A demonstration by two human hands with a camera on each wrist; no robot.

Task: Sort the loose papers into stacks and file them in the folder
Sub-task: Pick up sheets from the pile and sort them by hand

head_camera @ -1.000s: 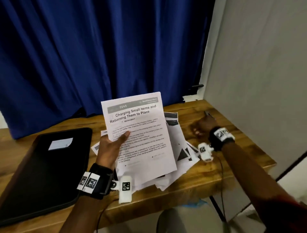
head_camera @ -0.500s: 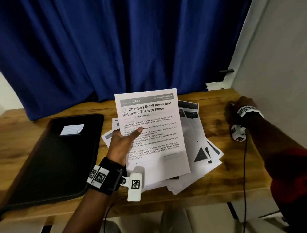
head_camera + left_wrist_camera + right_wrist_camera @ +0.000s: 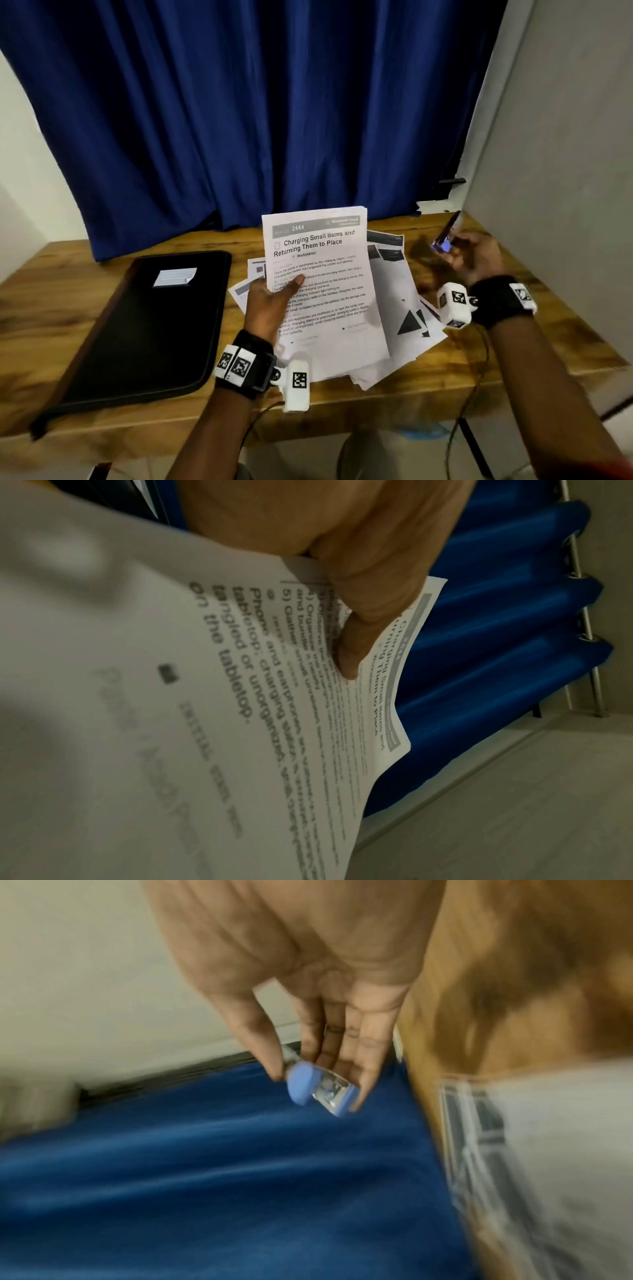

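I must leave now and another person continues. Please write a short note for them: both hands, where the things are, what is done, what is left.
Left hand: holds up a few sheets, thumb on the front.
Right hand: pinches a small blue and clear stapler above the table's far right corner.
Loose papers: a messy pile mid-table.
Folder: closed, on the left.
Done: one set gathered.
Left: probably fasten it, sort the pile, file everything.

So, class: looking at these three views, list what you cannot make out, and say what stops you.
- Small blue and clear object in the right hand: motion blur, right wrist view.
- Loose papers: covered by the held sheet, head view.
- Left hand fingers: behind that sheet.
- Folder label: too small.
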